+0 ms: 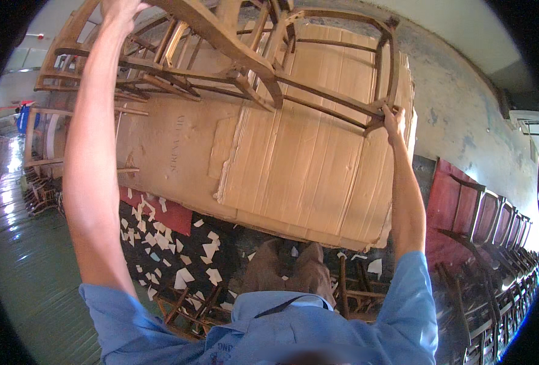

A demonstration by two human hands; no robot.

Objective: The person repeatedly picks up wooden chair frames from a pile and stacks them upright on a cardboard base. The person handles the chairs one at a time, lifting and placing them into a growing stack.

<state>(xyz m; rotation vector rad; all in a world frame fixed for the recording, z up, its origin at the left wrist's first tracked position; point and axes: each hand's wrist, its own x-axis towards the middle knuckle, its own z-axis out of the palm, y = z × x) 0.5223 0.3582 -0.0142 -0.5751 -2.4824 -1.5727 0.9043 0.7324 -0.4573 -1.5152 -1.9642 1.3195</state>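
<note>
A brown wooden chair frame (336,93) with no seat panel lies tipped over in front of me at the far side. My right hand (394,123) is closed round its corner, where the rails meet a leg. At the top edge of the view my left hand (121,8) is wrapped on the upper left part of the wooden frames, its fingers partly cut off by the picture's edge. Other curved chair parts (224,45) overlap on the left, and I cannot tell where one frame ends and another begins. Beneath them are flattened cardboard sheets (306,176).
Torn white paper scraps (184,277) litter the dark floor by my feet. Chair frames (488,274) stand in a long row at the right, near a red sheet (445,207) and the wall (458,115). More wooden frames (190,307) lie close to my legs.
</note>
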